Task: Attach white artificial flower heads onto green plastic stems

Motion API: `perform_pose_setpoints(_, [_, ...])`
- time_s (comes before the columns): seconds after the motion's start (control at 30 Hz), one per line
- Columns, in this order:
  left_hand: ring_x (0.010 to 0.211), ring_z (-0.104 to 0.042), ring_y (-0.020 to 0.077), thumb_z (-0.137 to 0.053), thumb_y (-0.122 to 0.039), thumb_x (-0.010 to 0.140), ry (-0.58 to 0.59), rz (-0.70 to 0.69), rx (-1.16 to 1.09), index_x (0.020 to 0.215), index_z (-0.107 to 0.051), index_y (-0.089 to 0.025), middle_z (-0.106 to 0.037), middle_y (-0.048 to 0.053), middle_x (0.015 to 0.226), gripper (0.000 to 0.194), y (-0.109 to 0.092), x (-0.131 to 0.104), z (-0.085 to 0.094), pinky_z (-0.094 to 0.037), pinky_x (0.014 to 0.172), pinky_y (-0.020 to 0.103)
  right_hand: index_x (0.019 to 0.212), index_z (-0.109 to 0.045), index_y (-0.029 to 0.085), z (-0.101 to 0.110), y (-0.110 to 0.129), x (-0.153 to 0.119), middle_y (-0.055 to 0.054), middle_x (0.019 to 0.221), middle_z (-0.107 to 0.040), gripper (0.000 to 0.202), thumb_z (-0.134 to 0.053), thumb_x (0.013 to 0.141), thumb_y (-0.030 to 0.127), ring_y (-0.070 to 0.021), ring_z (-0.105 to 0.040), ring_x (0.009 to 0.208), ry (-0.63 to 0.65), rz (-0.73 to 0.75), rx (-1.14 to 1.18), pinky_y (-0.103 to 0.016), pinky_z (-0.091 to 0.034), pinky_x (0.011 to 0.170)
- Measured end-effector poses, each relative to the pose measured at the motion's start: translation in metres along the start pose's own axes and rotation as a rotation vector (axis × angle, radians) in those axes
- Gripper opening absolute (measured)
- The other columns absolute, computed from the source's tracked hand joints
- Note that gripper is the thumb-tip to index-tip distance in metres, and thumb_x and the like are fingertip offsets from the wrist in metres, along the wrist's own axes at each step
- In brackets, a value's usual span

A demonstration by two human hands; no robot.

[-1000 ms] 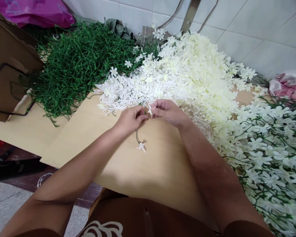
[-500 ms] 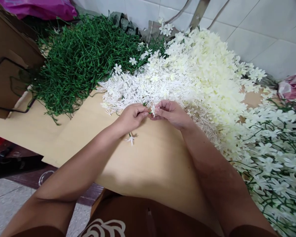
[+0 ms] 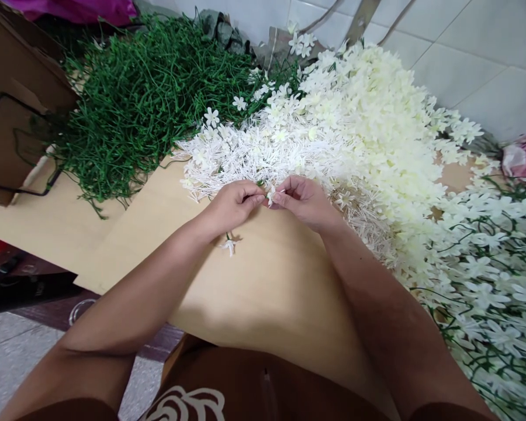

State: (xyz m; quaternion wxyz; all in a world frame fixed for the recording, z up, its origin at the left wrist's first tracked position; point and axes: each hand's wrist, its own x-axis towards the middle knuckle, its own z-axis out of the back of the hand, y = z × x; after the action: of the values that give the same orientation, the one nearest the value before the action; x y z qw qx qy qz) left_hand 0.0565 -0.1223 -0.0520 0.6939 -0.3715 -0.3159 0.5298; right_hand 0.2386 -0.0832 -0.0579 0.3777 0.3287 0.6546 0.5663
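Note:
My left hand [image 3: 238,204] is closed in a pinch on a green artificial flower stem, mostly hidden by the fingers. Below that hand a white blossom [image 3: 229,245] hangs on a short green piece, seemingly part of the same stem. Between the fingertips of my right hand [image 3: 304,202] is a small white artificial flower [image 3: 271,196], held up against the stem's end. Both hands nearly touch over the tan board. Just beyond them lies a heap of white stamen-like pieces and loose petals [image 3: 263,155].
Green plastic stems [image 3: 158,105] are piled at the back left, beside a cardboard box [image 3: 21,105] and a black wire frame [image 3: 15,192]. Cream petals [image 3: 377,117] rise toward the tiled wall [image 3: 477,64]. Flowers on stems [image 3: 495,292] spread at right. Tan board [image 3: 263,280] lies beneath.
The white flower in my right hand has shifted slightly left, closer to my left fingertips, and less green shows between the hands. The whole view has moved a little.

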Motion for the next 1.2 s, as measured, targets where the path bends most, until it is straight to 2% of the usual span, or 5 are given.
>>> perform_pose_setpoints(0.23, [0.072,-0.050,0.0130,-0.046,-0.027,0.083,0.015,-0.011,0.005,0.068,-0.056,-0.016,-0.054,0.000,0.071,0.021,0.002,0.002,0.004,-0.039,0.073,0.026,0.071,-0.058,0.017,-0.009,-0.004,0.000,0.004,0.065,-0.059,0.048,-0.087,0.050,0.050,-0.0088,-0.058,0.064,-0.009,0.021,0.035,-0.026,-0.051,0.065])
perform_pose_setpoints(0.5, [0.069,-0.052,0.0126,-0.046,-0.018,0.080,0.083,-0.018,0.144,0.066,-0.060,-0.016,-0.057,0.000,0.068,0.020,0.003,0.005,0.005,-0.039,0.070,0.025,0.063,-0.053,0.018,-0.017,-0.007,-0.003,0.006,0.058,-0.051,0.048,-0.086,0.051,0.050,-0.0047,-0.040,0.053,-0.057,0.023,-0.078,-0.022,-0.031,0.051])
perform_pose_setpoints(0.8, [0.062,-0.045,0.0105,-0.048,-0.021,0.077,0.124,0.005,0.036,0.059,-0.052,-0.016,-0.048,-0.002,0.063,0.019,0.003,0.008,0.004,-0.037,0.065,0.024,0.062,-0.056,0.017,-0.018,-0.007,-0.003,0.006,0.058,-0.055,0.047,-0.089,0.047,0.047,-0.0057,-0.044,0.054,-0.062,-0.021,-0.042,-0.023,-0.036,0.054])
perform_pose_setpoints(1.0, [0.062,-0.045,0.0104,-0.047,-0.024,0.081,0.112,0.055,-0.150,0.064,-0.054,-0.016,-0.049,-0.002,0.063,0.020,-0.001,0.007,0.000,-0.037,0.063,0.023,0.065,-0.058,0.018,-0.004,-0.006,0.001,0.003,0.064,-0.063,0.045,-0.090,0.049,0.045,-0.0103,-0.062,0.063,0.062,-0.135,0.196,-0.029,-0.054,0.072])
perform_pose_setpoints(1.2, [0.060,-0.042,0.0109,-0.046,-0.033,0.087,0.126,0.042,-0.182,0.067,-0.057,-0.016,-0.047,-0.001,0.063,0.028,-0.002,0.005,0.000,-0.034,0.060,0.024,0.064,-0.059,0.018,0.000,0.000,-0.002,0.002,0.065,-0.068,0.037,-0.089,0.056,0.037,-0.0131,-0.069,0.069,0.148,-0.205,0.305,-0.034,-0.058,0.083])
